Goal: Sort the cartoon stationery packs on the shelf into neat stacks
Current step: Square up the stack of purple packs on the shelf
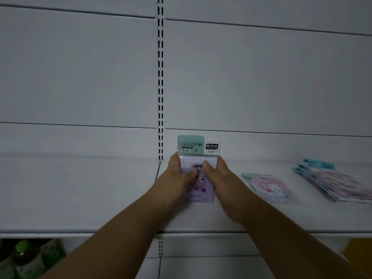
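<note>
A purple cartoon notebook pack (198, 179), spiral-bound along its top edge and topped by a green-and-white header card (198, 144) printed "FASHION GRACE", was held over the white shelf (80, 194) close to the shelf's back edge, just right of the slotted upright (160, 77) in the back panel. Whether its lower end rested on the shelf could not be told. The pack was clasped from both sides: the left hand (178, 174) was wrapped round its left edge with the thumb laid across the printed front, and the right hand (218, 174) was wrapped round its right edge with the thumb likewise pressed on the front. Both grips were thus closed round the pack, the remaining fingers being hidden behind it.

To the right on the same shelf, apart from the held pack, a pink heart-shaped cartoon pack (269, 187) was laid flat. Further right, towards the shelf's right end, an untidy fanned pile of flat packs (338, 184) with pink fronts and teal headers was seen, running out of view at the edge.

Below the shelf's front edge, at the lower left, green-capped bottles (22, 256) were stood on a lower level. A yellow object (360, 248), too blurred to be identified, was seen at the lower right.
</note>
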Demonstrator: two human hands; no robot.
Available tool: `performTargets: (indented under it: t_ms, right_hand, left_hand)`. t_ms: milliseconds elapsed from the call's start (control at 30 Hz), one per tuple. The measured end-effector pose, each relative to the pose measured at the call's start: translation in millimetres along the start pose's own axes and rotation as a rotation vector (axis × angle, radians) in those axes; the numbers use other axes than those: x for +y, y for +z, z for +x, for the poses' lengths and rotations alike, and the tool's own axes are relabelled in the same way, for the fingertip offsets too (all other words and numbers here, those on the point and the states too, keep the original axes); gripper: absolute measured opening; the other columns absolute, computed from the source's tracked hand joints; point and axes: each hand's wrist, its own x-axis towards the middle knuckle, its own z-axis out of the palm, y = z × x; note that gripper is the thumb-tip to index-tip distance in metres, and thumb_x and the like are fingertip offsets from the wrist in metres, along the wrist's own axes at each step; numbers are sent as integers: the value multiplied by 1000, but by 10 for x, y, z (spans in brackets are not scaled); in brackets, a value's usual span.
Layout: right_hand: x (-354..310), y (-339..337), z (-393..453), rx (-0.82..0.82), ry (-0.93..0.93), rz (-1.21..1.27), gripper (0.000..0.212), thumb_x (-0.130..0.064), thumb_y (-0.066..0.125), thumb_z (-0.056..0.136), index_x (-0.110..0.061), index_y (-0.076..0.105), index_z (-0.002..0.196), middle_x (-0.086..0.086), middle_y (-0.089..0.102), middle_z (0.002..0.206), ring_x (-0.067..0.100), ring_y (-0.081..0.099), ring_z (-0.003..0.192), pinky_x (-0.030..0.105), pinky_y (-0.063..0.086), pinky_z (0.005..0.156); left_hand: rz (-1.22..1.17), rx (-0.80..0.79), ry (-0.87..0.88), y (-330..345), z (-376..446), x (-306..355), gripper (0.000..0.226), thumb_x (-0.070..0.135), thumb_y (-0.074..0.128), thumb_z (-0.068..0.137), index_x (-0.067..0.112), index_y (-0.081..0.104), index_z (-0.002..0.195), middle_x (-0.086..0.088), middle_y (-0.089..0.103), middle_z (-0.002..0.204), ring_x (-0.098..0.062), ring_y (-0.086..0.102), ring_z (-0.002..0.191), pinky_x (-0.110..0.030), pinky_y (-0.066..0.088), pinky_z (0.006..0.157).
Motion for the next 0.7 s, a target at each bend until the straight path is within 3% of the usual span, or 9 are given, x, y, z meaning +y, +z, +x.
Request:
performTargets:
  t_ms: [100, 200, 267, 367, 467, 533, 600, 700]
  right_hand:
    - [-25, -166, 6, -96, -94, -256, 25, -32, 50, 96, -43, 44, 117, -19, 62, 115, -3, 64, 101, 14, 54, 76]
    - [-39, -283, 28, -181, -130, -339, 28, -33, 53, 94, -49, 42, 114, -30, 60, 107, -15, 60, 96, 3, 47, 69]
    - [-43, -296, 65, -194, -151, -370, 28, -33, 53, 94, -46, 42, 115, -30, 60, 105, -16, 60, 94, 3, 47, 67]
    - [-29, -276, 96, -182, -150, -384, 27, -32, 51, 95, -39, 41, 119, -26, 60, 106, -13, 62, 92, 4, 48, 66]
    - [-16, -287, 57, -194, -128, -437, 31, -32, 53, 95, -42, 39, 121, -26, 60, 110, -11, 63, 95, 9, 52, 70]
    - [-22, -333, 38, -232, -79, -490, 39, -31, 58, 92, -43, 38, 123, -22, 60, 117, -5, 62, 103, 21, 56, 82]
    - [-32, -365, 29, -240, -29, -494, 48, -27, 63, 89, -38, 40, 130, -14, 61, 125, 5, 61, 111, 31, 55, 90]
    - [-57, -329, 20, -202, -13, -525, 51, -26, 66, 87, -31, 43, 132, -14, 64, 121, 5, 62, 108, 26, 56, 85]
  left_hand:
    - [151, -66, 27, -82, -38, 3, 38, 20, 56, 96, 38, 46, 128, 15, 66, 118, -1, 65, 104, -17, 55, 77]
    - [377, -91, 19, -158, -28, 57, 37, 18, 56, 96, 43, 42, 121, 20, 64, 111, 16, 60, 97, -4, 48, 68]
    - [477, -97, 38, -181, 14, 79, 42, 14, 55, 96, 38, 37, 125, 21, 58, 112, 22, 56, 95, -2, 47, 67]
    - [500, -115, 28, -195, 70, 71, 46, 12, 54, 96, 31, 34, 133, 16, 57, 119, 12, 60, 100, -7, 51, 69]
    - [567, -132, 35, -225, 76, 57, 49, 14, 55, 96, 27, 32, 137, 6, 56, 130, -8, 60, 113, -25, 55, 88]
    - [632, -166, 38, -265, 88, 61, 48, 15, 56, 96, 25, 32, 136, 4, 56, 132, -10, 58, 116, -30, 54, 92]
    - [680, -197, 41, -298, 100, 87, 49, 17, 60, 93, 26, 33, 134, 4, 56, 133, -8, 57, 115, -24, 54, 88]
    - [739, -258, 40, -334, 129, 110, 56, 20, 64, 91, 24, 34, 138, 4, 56, 135, -12, 56, 119, -36, 53, 95]
